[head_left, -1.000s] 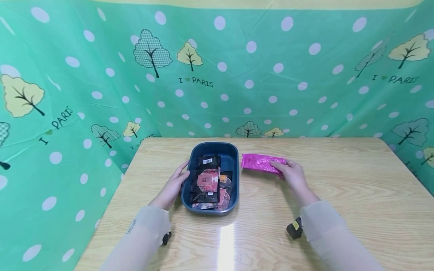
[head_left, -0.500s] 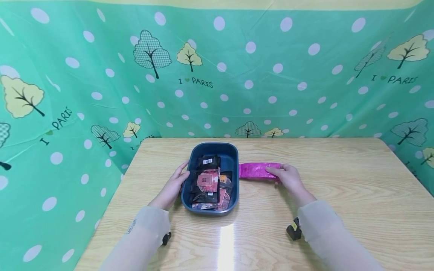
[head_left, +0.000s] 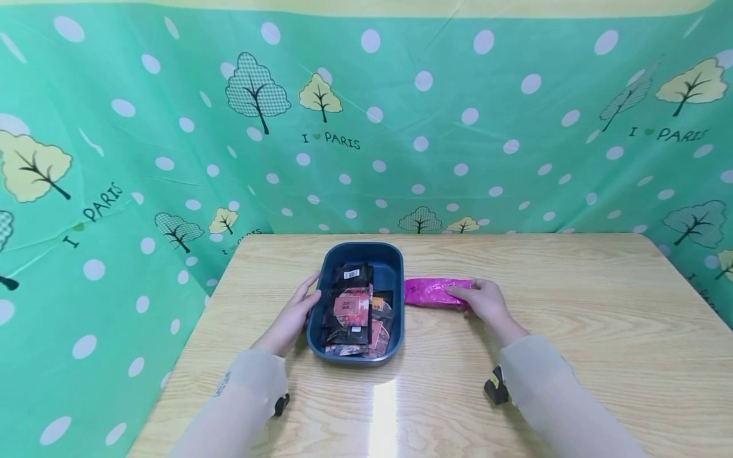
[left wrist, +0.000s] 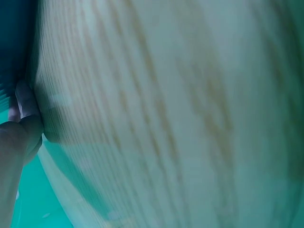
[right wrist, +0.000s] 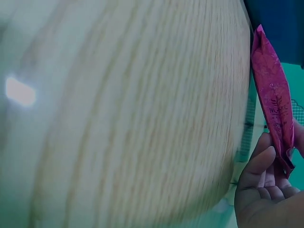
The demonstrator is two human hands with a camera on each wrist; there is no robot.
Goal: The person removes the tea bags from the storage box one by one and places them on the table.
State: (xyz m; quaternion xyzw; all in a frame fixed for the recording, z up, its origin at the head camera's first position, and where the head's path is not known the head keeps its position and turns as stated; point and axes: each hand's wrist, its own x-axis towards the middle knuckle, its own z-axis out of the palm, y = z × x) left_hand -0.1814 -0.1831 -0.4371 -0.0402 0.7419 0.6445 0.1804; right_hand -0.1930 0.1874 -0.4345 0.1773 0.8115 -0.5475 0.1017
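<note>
"What are the fingers doing?"

"The right hand (head_left: 487,305) is pinching the pink packet (head_left: 431,292) between thumb and fingers; the left hand (head_left: 292,315) is resting straightish fingers against the blue bin (head_left: 389,272), left of the right fingertips."

"Which step?"

"Seemingly positioning the packet; next is probably calling for raising it above the bin."

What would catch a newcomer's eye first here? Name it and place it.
The pink packet, held in the right grip just right of the blue box, would likely stand out first. Then come the dark and red packets inside the box, and the green dotted cloth hanging behind the table.
</note>
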